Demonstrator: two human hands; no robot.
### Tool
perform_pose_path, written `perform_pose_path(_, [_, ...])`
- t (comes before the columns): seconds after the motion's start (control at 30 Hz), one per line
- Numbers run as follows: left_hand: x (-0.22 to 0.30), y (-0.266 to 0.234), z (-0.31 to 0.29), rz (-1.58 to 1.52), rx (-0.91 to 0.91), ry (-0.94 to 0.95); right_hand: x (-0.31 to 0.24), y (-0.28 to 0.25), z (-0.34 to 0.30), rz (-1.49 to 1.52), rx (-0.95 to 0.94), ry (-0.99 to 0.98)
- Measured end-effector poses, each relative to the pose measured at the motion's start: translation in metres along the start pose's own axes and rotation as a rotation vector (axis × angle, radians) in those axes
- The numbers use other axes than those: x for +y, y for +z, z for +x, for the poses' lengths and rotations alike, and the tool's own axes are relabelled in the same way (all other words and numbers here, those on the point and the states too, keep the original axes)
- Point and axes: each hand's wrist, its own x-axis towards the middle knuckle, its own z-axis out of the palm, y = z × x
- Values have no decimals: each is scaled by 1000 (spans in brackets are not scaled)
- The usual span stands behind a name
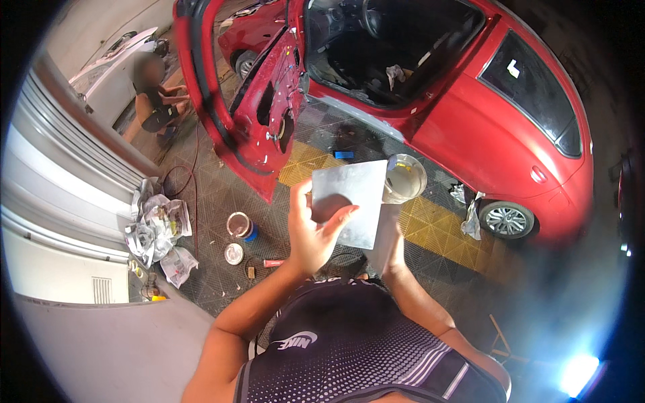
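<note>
My left hand (314,232) grips a light grey, flat rectangular sheet (359,201) in front of my chest, with the thumb pressed across its face. The sheet's surface looks smudged, and a shadow falls on it near the thumb. My right hand (395,254) is just to the right, behind the sheet's lower right edge. It is closed at a darker grey-brown flat piece (384,232), which the sheet partly covers. Most of the right hand's fingers are hidden. Just beyond the sheet, a bucket (414,178) with greyish contents stands on the floor.
A red car (463,127) stands ahead, its stripped door (259,127) swung open to the left. A blue block (343,154), an open can (240,226), a lid (234,254) and crumpled masking sheets (158,225) lie about. Another person (158,101) crouches far left. A bright lamp (579,375) glares lower right.
</note>
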Motion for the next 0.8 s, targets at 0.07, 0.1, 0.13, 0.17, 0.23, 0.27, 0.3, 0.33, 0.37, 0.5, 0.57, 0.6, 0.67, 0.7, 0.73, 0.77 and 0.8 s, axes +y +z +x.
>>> perform_pose_path(0.07, [-5, 8, 8, 61, -31, -50, 23, -17, -3, 98, -98, 193])
perform_pose_path(0.1, [-10, 15, 9, 83, -50, -81, 31, -17, -8, 118, -219, 231])
perform_pose_path(0.13, [-16, 24, 11, 165, -51, -50, 38, -16, -13, 133, -343, 270])
perform_pose_path(0.17, [-14, 19, 10, 435, -197, -58, 39, -16, -18, 89, -361, 150])
perform_pose_path(0.23, [-24, 12, 3, 320, -289, -168, 10, 17, -17, 91, -198, 143])
perform_pose_path(0.27, [-30, 2, 0, 416, -318, -182, -12, 31, -8, 149, -11, 234])
perform_pose_path(0.3, [-35, -10, -3, 500, -362, -195, -21, 5, 10, 81, 0, 156])
perform_pose_path(0.33, [-40, -19, -1, 486, -365, -62, -28, -22, 29, 14, 12, 82])
perform_pose_path(0.37, [-48, -36, -5, 569, -416, -260, -43, -7, 37, 72, 261, 75])
perform_pose_path(0.5, [-62, -62, -11, 342, -524, -339, -45, -35, 62, 259, 444, 69])
perform_pose_path(0.57, [-42, -51, -10, 360, -685, -471, -40, -24, 56, 232, 374, 45])
perform_pose_path(0.6, [-40, -41, -16, 269, -718, -513, -32, -20, 55, 222, 317, 0])
perform_pose_path(0.67, [-44, -23, -28, 282, -739, -503, -15, -31, 59, 182, 164, -32])
perform_pose_path(0.7, [-46, -17, -31, 317, -726, -521, -10, -24, 57, 168, 92, -96])
perform_pose_path(0.73, [-55, -15, -36, 338, -694, -458, -3, -29, 59, 183, 60, -73])
perform_pose_path(0.77, [-58, -19, -38, 325, -679, -474, 3, -37, 60, 198, 28, -50])
perform_pose_path(0.8, [-63, -22, -37, 313, -668, -484, 7, -41, 59, 157, 105, -23])
